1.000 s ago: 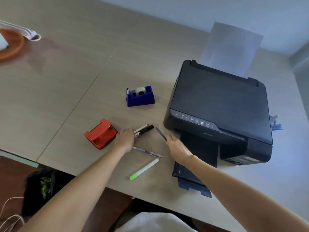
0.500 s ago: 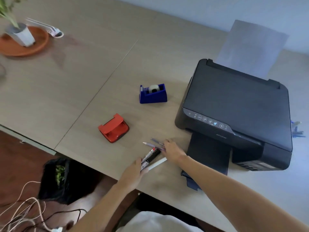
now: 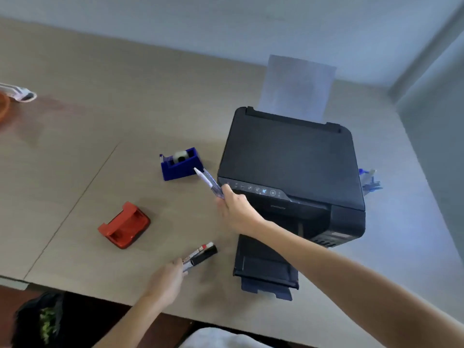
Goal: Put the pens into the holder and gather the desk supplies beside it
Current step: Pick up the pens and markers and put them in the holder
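My left hand [image 3: 167, 277] grips two markers [image 3: 199, 256], one black and one white with a red band, just above the desk near its front edge. Raised in front of the printer, my right hand [image 3: 236, 207] holds a bunch of pens [image 3: 209, 182] whose tips point up and left toward the blue tape dispenser [image 3: 179, 164]. A red hole punch [image 3: 124, 224] lies on the desk to the left of both hands. Behind the printer's right side, a holder with blue pens [image 3: 370, 180] is partly hidden.
A black printer [image 3: 291, 169] with paper in its rear feed and its output tray [image 3: 266, 270] pulled out fills the desk's right half. An orange saucer [image 3: 3, 106] and a white object [image 3: 21, 94] sit at the far left. A dark bin [image 3: 37, 320] stands below the desk.
My right hand has lifted the pens off the desk and raised them toward the printer. The left hand holds its markers and has stayed low near the front edge.
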Action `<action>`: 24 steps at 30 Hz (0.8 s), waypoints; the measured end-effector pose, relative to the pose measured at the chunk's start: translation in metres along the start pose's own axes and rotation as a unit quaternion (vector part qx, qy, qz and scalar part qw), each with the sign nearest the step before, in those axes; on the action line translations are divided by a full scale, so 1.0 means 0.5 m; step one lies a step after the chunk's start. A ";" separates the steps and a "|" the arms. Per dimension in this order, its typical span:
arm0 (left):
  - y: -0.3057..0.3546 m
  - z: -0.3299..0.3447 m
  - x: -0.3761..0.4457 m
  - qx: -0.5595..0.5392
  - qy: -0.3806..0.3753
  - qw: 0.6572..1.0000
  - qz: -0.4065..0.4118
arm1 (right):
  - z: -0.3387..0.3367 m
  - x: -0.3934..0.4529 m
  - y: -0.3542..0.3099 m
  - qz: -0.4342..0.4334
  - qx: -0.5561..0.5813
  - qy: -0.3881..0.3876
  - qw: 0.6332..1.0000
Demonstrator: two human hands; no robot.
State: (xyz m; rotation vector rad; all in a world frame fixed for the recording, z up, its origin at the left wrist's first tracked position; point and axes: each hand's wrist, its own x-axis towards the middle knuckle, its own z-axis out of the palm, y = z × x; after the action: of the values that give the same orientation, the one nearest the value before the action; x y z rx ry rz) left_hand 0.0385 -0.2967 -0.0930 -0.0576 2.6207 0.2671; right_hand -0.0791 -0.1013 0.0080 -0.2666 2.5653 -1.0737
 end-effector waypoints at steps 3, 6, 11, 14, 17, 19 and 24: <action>-0.049 -0.068 -0.025 -0.115 0.018 0.993 0.019 | -0.061 -0.040 -0.063 -0.059 0.037 0.032 0.997; 0.033 -0.209 -0.018 -0.123 0.065 0.985 0.107 | -0.224 -0.084 -0.010 -0.064 0.071 0.150 0.984; 0.286 -0.410 -0.003 -0.153 0.035 0.959 0.237 | -0.438 -0.132 0.197 0.060 0.070 0.280 0.956; 0.453 -0.462 0.046 -0.112 0.025 0.955 0.272 | -0.522 -0.166 0.331 0.145 0.083 0.289 0.943; 0.619 -0.472 0.121 -0.049 0.012 0.952 0.303 | -0.570 -0.192 0.444 0.202 0.019 0.256 0.945; 0.722 -0.461 0.181 0.000 0.006 0.949 0.315 | -0.586 -0.197 0.492 0.233 -0.029 0.209 0.949; 0.919 -0.406 0.311 0.123 -0.033 0.941 0.314 | -0.610 -0.160 0.544 0.255 -0.094 0.087 0.958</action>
State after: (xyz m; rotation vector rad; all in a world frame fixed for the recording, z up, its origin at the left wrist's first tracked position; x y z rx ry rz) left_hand -0.2359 0.1142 0.0869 0.8673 2.5076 0.1458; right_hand -0.1329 0.3110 0.0320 0.4458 2.6669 -0.6855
